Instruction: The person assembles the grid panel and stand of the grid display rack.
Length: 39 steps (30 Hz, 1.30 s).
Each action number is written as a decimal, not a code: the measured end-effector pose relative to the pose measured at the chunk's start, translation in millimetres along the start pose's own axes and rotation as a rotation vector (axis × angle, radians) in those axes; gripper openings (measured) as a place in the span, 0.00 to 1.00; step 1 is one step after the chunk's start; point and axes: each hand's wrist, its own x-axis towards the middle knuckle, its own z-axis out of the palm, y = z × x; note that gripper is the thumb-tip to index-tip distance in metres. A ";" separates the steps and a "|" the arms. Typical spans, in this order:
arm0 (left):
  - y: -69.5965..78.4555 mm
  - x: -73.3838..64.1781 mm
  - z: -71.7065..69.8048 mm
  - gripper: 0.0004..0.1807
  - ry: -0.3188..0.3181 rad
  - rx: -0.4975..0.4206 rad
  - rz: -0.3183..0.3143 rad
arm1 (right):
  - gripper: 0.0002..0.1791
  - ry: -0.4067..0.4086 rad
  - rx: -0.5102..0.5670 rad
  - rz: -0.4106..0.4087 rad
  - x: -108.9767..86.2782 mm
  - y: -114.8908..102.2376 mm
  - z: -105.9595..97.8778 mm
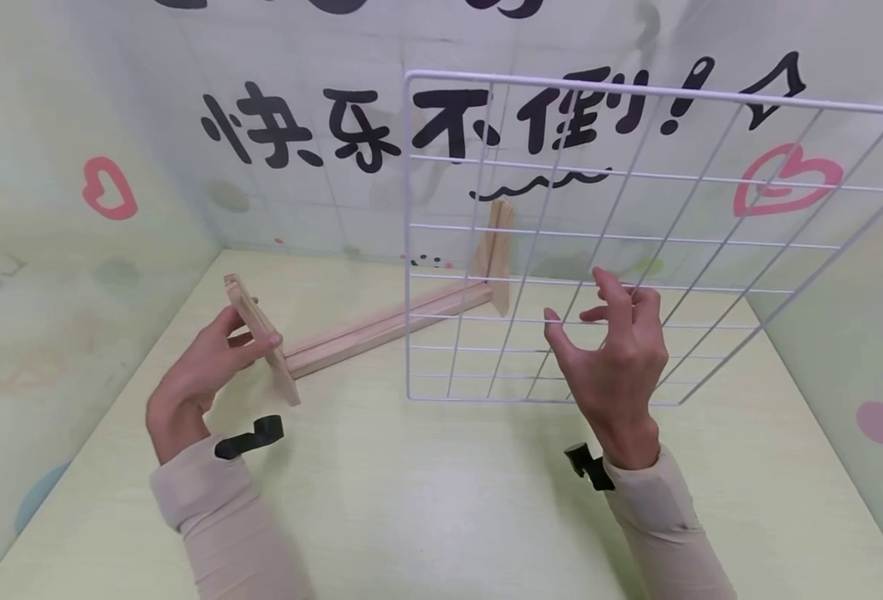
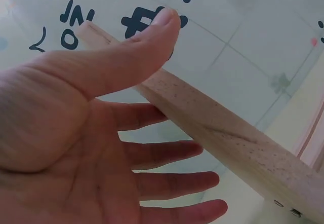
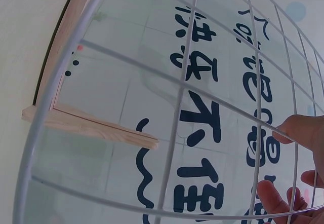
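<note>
My left hand pinches the near upright of a pale wooden stand between thumb and fingers. A grooved crossbar joins this upright to another at the far end. In the left wrist view the thumb lies across the upright, and the other fingers extend beneath it. A white wire grid panel stands tilted at the right, in front of the far upright. My right hand holds the panel with bent fingers at its wires. In the right wrist view, thumb and fingertips meet the wires; the exact contact is partly hidden.
Pale tabletop lies under everything. Printed sheets with black lettering form the back wall and both sides. A dark wrist mount sits on the left sleeve, another on the right.
</note>
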 end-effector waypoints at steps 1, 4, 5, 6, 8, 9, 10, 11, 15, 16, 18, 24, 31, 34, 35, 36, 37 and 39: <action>-0.8 1.1 0.7 0.46 0.001 0.006 0.005 | 0.30 -0.001 -0.001 0.000 0.1 0.1 0.1; -2.9 4.2 2.0 0.46 0.003 -0.002 0.001 | 0.30 -0.002 -0.001 0.000 0.5 0.3 0.2; -3.4 4.8 2.3 0.46 0.006 -0.009 -0.013 | 0.30 -0.002 -0.001 0.000 0.5 0.3 0.3; -3.9 5.6 2.6 0.47 0.006 -0.020 -0.025 | 0.30 -0.002 0.000 0.000 0.6 0.3 0.4; -4.9 6.9 3.2 0.49 0.005 -0.039 -0.045 | 0.30 -0.005 0.000 0.000 0.7 0.4 0.6; -5.2 7.5 3.7 0.49 0.005 -0.041 -0.051 | 0.30 -0.007 0.000 0.000 0.7 0.4 0.7; -5.5 8.0 4.1 0.50 0.005 -0.037 -0.056 | 0.30 -0.008 0.000 -0.001 0.7 0.4 0.7; -5.7 8.4 4.5 0.50 0.006 -0.029 -0.057 | 0.30 -0.009 -0.001 -0.001 0.7 0.4 0.8; -5.7 8.7 4.9 0.51 0.007 0.032 -0.060 | 0.30 -0.008 0.003 -0.004 0.9 0.4 1.3; -5.8 8.6 4.6 0.51 0.009 0.046 -0.065 | 0.30 -0.007 0.005 -0.005 1.0 0.4 1.4; -5.3 8.2 4.0 0.50 0.009 0.070 -0.075 | 0.30 -0.006 0.006 -0.008 1.1 0.6 1.8; -3.0 8.0 4.1 0.50 0.008 0.111 -0.064 | 0.31 -0.020 -0.008 -0.016 1.1 1.3 1.9; 1.4 6.3 6.9 0.48 0.005 0.117 -0.072 | 0.31 -0.023 -0.015 -0.016 0.4 1.9 1.9; 3.2 7.7 9.0 0.48 0.008 0.122 -0.069 | 0.31 -0.023 -0.019 -0.018 0.0 1.9 1.8; 3.8 8.5 9.9 0.48 0.009 0.124 -0.067 | 0.31 -0.023 -0.020 -0.019 -0.1 2.0 1.8; 4.4 9.4 10.9 0.47 0.010 0.126 -0.061 | 0.31 -0.024 -0.023 -0.020 -0.1 2.0 1.7; 5.0 10.6 11.9 0.47 0.011 0.131 -0.056 | 0.31 -0.024 -0.023 -0.020 -0.2 2.1 1.7; 6.1 13.0 14.0 0.47 0.011 0.137 -0.048 | 0.31 -0.024 -0.024 -0.020 -0.2 2.4 1.8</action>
